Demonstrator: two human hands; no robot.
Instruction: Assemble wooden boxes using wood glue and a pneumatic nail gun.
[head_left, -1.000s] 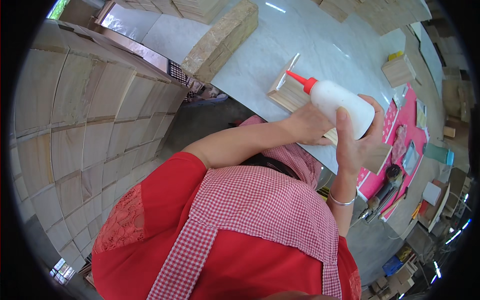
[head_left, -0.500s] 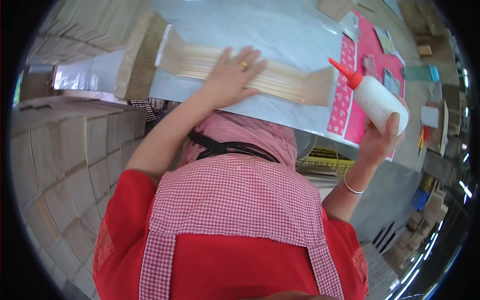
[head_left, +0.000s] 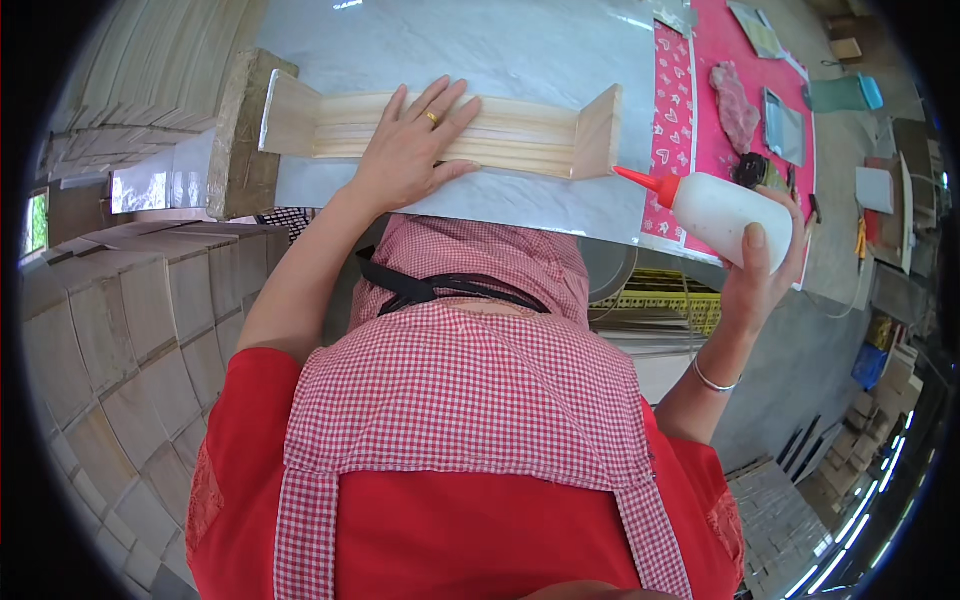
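My left hand lies with fingers spread on a stack of long, pale wooden strips. At the two ends of the strips stand upright wooden boards, one at the left end and one at the right end. In my right hand is a white squeeze glue bottle with a red pointed nozzle, held tilted sideways. The nozzle tip is close to the right end board; whether it touches cannot be made out.
A brown block sits at the table's left edge, beside the left end board. On the pink sheet to the right lie a pink cloth and a clear tray. A teal container lies beyond. Stacked wooden boards fill the left.
The glue bottle has swung down and left, its nozzle now near the right end board. The view has shifted, and my left hand stays on the strips.
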